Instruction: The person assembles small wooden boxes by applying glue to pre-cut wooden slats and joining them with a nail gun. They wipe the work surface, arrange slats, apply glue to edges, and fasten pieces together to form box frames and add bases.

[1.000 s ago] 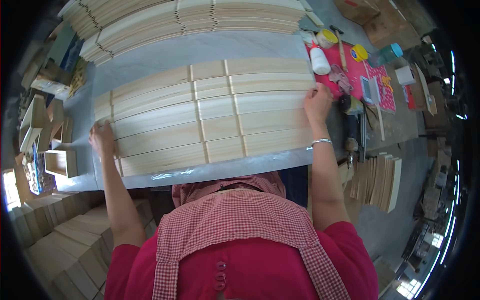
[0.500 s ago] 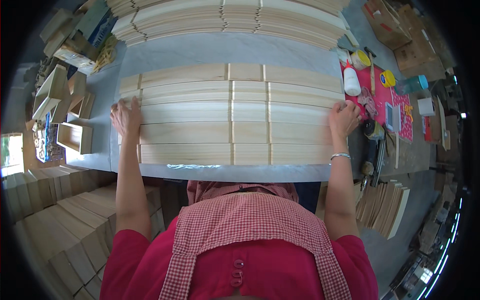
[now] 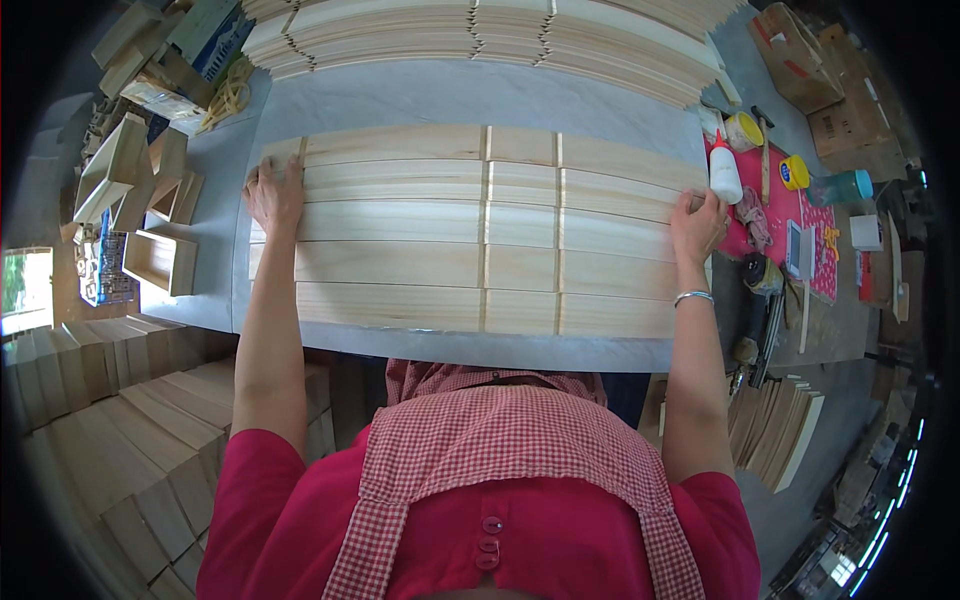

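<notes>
Lying flat on the grey worktop (image 3: 390, 95): five pale grooved boards (image 3: 400, 265), set long edge to long edge just ahead of the red-checked apron (image 3: 510, 440), crossed by grooves running in line from one to the next. Over at the left end, the left grip (image 3: 273, 202), fairly wide, thumb apart from fingers, reaching over the ends of the farther boards. At the right end, the right grip (image 3: 698, 222), curled in narrow by the second board from the far side; can't tell whether pinching any wood. Silver bracelet (image 3: 693, 296) at that wrist.

Farther out, beyond a bare strip, a big stack of similar grooved boards (image 3: 400, 48). Off to the right now, a white bottle with a red tip (image 3: 726, 175), just beside the right grip, then a hammer (image 3: 766, 172), a blue bottle (image 3: 838, 188) and a bright pink mat (image 3: 789, 207). Swinging left: an open wooden box (image 3: 184, 270) at the worktop's side. Down below on that side, stacked wooden pieces (image 3: 150, 430).
</notes>
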The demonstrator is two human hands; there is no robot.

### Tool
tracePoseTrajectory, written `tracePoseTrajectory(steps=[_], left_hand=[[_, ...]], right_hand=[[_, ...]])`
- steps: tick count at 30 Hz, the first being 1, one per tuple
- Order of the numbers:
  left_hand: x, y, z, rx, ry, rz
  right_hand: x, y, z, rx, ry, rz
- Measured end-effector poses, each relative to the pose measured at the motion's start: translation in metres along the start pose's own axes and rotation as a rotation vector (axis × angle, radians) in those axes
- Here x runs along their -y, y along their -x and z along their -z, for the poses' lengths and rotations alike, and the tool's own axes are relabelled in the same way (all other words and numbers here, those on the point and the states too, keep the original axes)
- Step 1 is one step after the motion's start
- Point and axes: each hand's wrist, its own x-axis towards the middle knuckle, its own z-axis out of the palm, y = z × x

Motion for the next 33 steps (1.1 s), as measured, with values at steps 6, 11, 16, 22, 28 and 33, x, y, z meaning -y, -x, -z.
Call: tracePoseTrajectory(steps=[6, 11, 16, 22, 28, 33], left_hand=[[-0.009, 0.005, 0.007, -0.008, -0.006, -0.006], [-0.012, 0.003, 0.006, 0.008, -0.072, -0.003], [-0.018, 0.006, 0.017, 0.047, -0.063, 0.044], [-0.038, 0.063, 0.034, -0.202, 0.027, -0.319], [0.011, 0.153, 0.075, -0.02, -0.078, -0.086], [0.054, 0.16, 0.087, 0.059, -0.075, 0.016]], right_hand=[[0.001, 0.0, 0.001, -0.017, -0.004, -0.045], [0.016, 0.0, 0.011, 0.035, 0.096, -0.092], [0.02, 0.002, 0.013, 0.06, 0.146, -0.099], [-0.003, 0.001, 0.005, 0.003, 0.066, -0.031], [-0.062, 0.051, 0.038, -0.048, -0.064, 0.117], [-0.082, 0.111, 0.078, 0.117, -0.155, 0.033]])
